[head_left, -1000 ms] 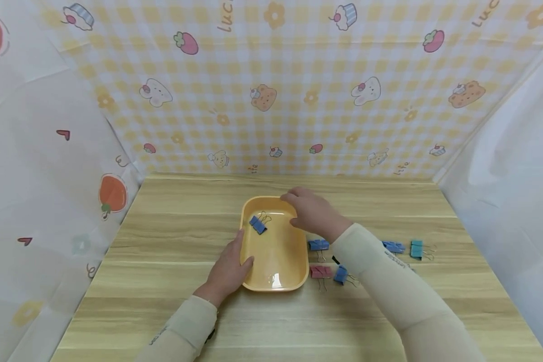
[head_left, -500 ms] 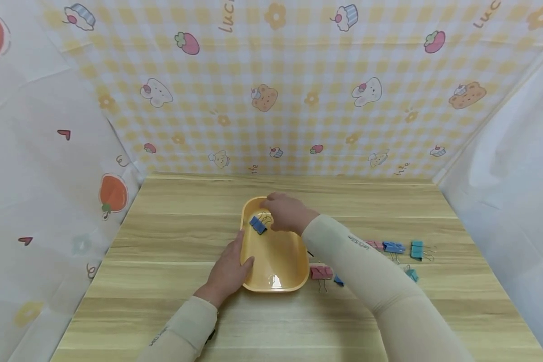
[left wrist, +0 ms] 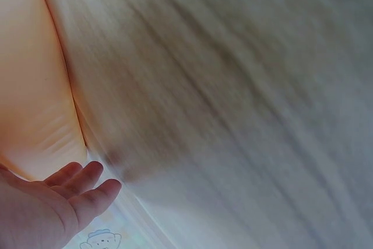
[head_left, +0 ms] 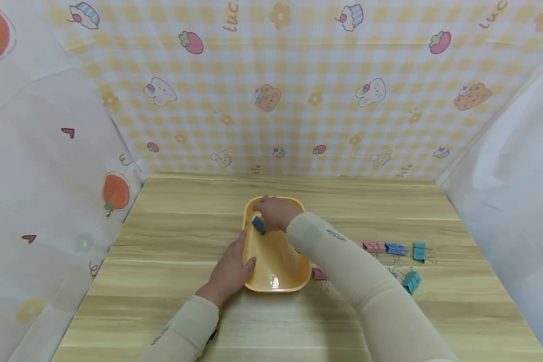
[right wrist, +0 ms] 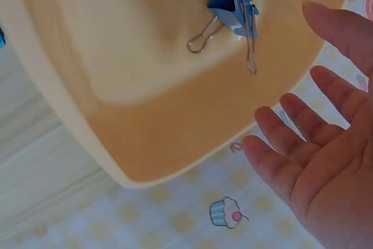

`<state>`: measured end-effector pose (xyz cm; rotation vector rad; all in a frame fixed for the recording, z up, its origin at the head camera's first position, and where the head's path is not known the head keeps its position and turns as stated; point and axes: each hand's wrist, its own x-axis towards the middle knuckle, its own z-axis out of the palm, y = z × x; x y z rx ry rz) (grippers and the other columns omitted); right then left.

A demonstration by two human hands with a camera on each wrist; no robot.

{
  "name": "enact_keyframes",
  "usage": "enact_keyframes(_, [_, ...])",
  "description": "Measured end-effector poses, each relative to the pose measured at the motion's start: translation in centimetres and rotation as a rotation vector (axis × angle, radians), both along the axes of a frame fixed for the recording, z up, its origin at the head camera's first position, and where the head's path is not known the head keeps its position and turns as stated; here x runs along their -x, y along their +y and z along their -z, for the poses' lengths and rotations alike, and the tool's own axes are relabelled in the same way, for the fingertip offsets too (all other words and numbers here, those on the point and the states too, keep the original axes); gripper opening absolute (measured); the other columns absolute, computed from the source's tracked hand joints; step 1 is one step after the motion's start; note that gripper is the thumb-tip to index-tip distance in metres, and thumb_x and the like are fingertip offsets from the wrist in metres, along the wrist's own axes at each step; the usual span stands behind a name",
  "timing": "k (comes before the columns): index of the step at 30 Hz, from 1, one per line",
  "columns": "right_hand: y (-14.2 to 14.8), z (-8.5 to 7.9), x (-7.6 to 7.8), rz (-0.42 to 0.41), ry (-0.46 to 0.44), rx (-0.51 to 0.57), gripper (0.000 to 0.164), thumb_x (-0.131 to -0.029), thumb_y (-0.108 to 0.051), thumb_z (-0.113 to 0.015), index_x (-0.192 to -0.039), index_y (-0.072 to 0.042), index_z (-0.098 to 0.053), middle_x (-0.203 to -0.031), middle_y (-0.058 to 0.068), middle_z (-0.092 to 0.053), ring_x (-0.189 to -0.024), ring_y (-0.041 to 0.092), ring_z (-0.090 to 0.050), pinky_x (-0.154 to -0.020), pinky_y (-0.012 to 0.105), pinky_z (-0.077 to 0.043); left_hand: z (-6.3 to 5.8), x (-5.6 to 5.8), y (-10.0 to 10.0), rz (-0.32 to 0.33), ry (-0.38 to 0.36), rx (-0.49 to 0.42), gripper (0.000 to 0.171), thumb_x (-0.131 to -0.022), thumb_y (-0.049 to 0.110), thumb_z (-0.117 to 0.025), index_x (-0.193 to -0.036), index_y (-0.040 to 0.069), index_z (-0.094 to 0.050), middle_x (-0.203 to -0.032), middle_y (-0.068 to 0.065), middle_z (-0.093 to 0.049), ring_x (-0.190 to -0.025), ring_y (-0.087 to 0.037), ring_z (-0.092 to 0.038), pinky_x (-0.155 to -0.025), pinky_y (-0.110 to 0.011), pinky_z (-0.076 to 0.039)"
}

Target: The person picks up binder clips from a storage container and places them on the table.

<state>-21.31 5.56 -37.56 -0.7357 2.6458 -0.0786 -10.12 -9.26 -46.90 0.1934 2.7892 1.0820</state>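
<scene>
In the head view, a yellow tray (head_left: 276, 271) sits on the wooden table. One blue binder clip (head_left: 258, 224) lies in its far left part. My left hand (head_left: 228, 269) grips the tray's left rim, thumb over the inside and fingers along the outer wall. The left wrist view shows several of those fingers (left wrist: 93, 196) stretched beside the wall. Reaching over the tray's far end, my right hand (head_left: 276, 213) hovers by the clip and covers part of its wire handles. The right wrist view shows its fingers (right wrist: 297, 121) spread and relaxed, holding nothing, with the clip's handles pointing toward them.
Right of the tray lie more binder clips: a pink one (head_left: 373, 247), a blue one (head_left: 396, 249) and two teal ones (head_left: 419, 252). Another pink clip (head_left: 319, 274) is close to the tray, partly behind the right sleeve (head_left: 366, 281). A patterned cloth (head_left: 271, 125) hangs behind the table.
My right hand has moved left across the tray from its far right rim to the blue binder clip. The left hand stays at the rim. The clip in the tray has hardly moved.
</scene>
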Motion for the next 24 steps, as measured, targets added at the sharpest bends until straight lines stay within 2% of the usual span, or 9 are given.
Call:
enact_keyframes(8, [-0.6,1.6,0.4,0.018,-0.001,0.021,0.056,-0.09,-0.013,-0.067,-0.142,-0.02,-0.049,-0.149,0.008,-0.041,-0.134,0.026,-0.043,-0.106,0.038,-0.041,0.0,0.1,0.0,-0.002,0.0,0.002,0.076,-0.096,0.028,-0.057,-0.155,0.009,-0.013,-0.146,-0.026,-0.038,-0.133,-0.04,-0.04,-0.106,-0.053,-0.036])
enact_keyframes(13, [-1.0,2.2,0.2,0.031,0.006,-0.002,0.059,-0.087,-0.01,-0.068,-0.142,-0.021,-0.049,-0.149,0.008,-0.041,-0.136,0.026,-0.04,-0.101,0.039,-0.045,0.1,0.0,0.0,-0.003,-0.006,0.004,0.076,-0.096,0.028,-0.056,-0.155,0.009,-0.013,-0.147,-0.026,-0.038,-0.133,-0.04,-0.04,-0.106,-0.053,-0.036])
enact_keyframes(17, [-1.3,2.6,0.2,0.033,0.005,-0.039,0.062,-0.086,-0.01,-0.069,-0.144,-0.021,-0.047,-0.151,0.008,-0.038,-0.139,0.027,-0.034,-0.106,0.04,-0.041,0.2,0.0,0.0,-0.001,-0.005,0.002,0.076,-0.096,0.029,-0.057,-0.156,0.01,-0.013,-0.147,-0.025,-0.037,-0.134,-0.041,-0.039,-0.106,-0.054,-0.036])
enact_keyframes(24, [-1.5,3.6,0.4,0.032,0.052,-0.092,0.059,-0.088,-0.013,-0.066,-0.143,-0.022,-0.046,-0.148,0.006,-0.042,-0.135,0.026,-0.039,-0.103,0.041,-0.043,0.2,0.1,0.0,-0.009,0.0,0.008,0.076,-0.095,0.028,-0.057,-0.156,0.011,-0.014,-0.147,-0.024,-0.038,-0.133,-0.039,-0.04,-0.106,-0.052,-0.037])
